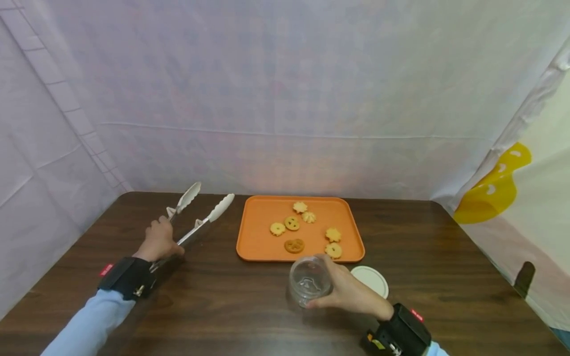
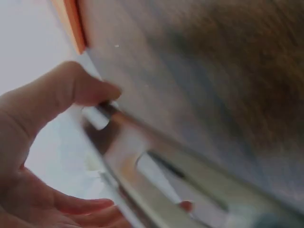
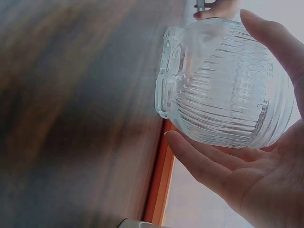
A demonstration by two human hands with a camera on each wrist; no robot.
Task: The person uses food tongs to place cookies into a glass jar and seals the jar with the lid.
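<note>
On the left side of the table, my left hand (image 1: pixel 159 241) grips a pair of metal tongs (image 1: pixel 194 231) with pale scalloped tips. The two arms of the tongs are spread apart and point away from me. In the left wrist view, my thumb presses on one arm of the blurred tongs (image 2: pixel 185 175). My right hand (image 1: pixel 352 291) holds a clear ribbed glass jar (image 1: pixel 299 285) around its side. The jar (image 3: pixel 223 85) is upright with nothing visible in it; whether its base touches the table I cannot tell. A round white lid (image 1: pixel 371 281) lies beside the right hand.
Beyond the jar, an orange tray (image 1: pixel 256 247) lies on the dark wooden table (image 1: pixel 414 257). Several biscuits of different shapes are spread over it, among them a pretzel-shaped one (image 1: pixel 294 245) and a flower-shaped one (image 1: pixel 333 235). A pale curtain (image 1: pixel 276 99) hangs behind the table.
</note>
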